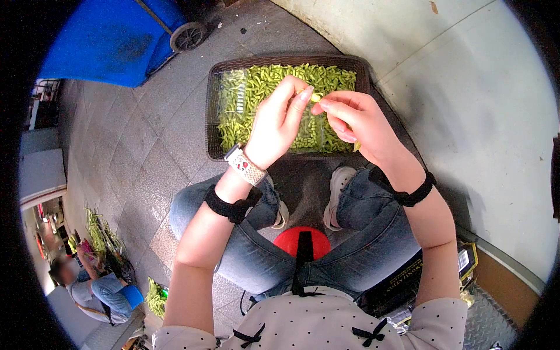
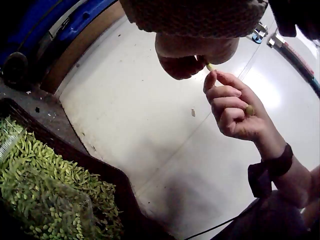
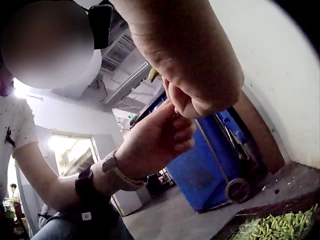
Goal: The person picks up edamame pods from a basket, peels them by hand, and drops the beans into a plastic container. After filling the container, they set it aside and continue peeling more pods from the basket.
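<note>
My left hand (image 1: 275,119) and right hand (image 1: 368,121) meet over a brown woven basket (image 1: 291,59) of green bean pods (image 1: 335,77). Between the left thumb and forefinger is a small green pod (image 1: 315,97). The right thumb and forefinger pinch toward its other end, as the left wrist view also shows. Another pod (image 2: 250,110) is tucked in the right palm under the curled fingers. Inside the basket, a clear plastic box (image 1: 319,137) contains shelled beans (image 1: 303,142), and a second clear plastic box (image 1: 232,87) lies at the left.
A pale wall (image 1: 466,81) rises close on the right. A blue wheeled cart (image 1: 111,46) stands at the far left. My knees flank a red stool (image 1: 318,239). At lower left another person (image 1: 96,289) sits near stalks of green plants (image 1: 99,233).
</note>
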{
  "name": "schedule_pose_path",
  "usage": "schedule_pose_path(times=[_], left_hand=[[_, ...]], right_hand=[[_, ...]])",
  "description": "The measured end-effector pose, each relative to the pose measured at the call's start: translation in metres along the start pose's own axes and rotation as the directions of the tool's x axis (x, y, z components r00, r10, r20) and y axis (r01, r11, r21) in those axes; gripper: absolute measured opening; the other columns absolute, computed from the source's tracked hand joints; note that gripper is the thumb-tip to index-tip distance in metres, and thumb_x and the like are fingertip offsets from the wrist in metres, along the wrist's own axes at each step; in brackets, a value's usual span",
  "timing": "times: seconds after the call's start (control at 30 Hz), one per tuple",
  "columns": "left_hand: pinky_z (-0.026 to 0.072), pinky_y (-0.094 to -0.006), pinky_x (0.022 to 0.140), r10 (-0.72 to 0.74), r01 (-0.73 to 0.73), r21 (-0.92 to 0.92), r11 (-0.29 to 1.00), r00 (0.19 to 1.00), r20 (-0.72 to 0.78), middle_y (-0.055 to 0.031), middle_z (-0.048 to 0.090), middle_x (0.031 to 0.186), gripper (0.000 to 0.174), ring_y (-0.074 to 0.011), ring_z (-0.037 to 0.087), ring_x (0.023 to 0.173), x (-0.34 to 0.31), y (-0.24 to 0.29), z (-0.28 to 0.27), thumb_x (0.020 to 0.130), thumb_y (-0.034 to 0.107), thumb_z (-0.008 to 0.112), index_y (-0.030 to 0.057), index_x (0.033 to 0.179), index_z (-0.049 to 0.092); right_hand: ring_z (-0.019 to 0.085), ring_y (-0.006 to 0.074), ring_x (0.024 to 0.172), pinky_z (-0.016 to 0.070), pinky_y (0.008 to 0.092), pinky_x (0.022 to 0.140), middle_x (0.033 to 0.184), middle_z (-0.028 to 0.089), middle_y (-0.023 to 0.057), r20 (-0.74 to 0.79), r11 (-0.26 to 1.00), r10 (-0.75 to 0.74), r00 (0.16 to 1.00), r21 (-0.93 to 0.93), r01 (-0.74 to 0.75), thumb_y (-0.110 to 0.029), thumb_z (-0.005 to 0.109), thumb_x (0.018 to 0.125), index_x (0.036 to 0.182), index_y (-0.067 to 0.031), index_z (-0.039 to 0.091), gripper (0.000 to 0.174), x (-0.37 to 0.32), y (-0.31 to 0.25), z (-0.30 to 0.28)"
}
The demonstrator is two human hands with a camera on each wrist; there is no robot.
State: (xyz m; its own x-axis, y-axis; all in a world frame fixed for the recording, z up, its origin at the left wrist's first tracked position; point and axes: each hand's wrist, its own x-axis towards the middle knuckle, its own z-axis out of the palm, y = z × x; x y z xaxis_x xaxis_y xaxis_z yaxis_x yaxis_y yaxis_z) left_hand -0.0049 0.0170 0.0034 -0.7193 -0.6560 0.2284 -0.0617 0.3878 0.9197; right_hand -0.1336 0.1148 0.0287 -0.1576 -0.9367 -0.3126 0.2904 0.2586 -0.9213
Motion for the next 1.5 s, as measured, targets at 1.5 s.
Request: schedule_pose_path(times=[1.5], left_hand=[[0.0343,-0.0191,0.054,-0.063,0.153,-0.294,0.944,0.953,0.296,0.0031,0.041,0.068,0.013,-0.0049,0.039,0.061,-0.001,-0.006,0.005,0.088,0.017,0.044,0.0057,0.082,0.043]], right_hand=[[0.04,0.0014,0.049,0.032,0.0182,0.044,0.054,0.048,-0.0021,-0.126,0.814,-0.423,0.897,-0.487,0.316,-0.003,0.056,0.073,0.068,-0.0022,0.048,0.01,0.003,0.013,0.003]])
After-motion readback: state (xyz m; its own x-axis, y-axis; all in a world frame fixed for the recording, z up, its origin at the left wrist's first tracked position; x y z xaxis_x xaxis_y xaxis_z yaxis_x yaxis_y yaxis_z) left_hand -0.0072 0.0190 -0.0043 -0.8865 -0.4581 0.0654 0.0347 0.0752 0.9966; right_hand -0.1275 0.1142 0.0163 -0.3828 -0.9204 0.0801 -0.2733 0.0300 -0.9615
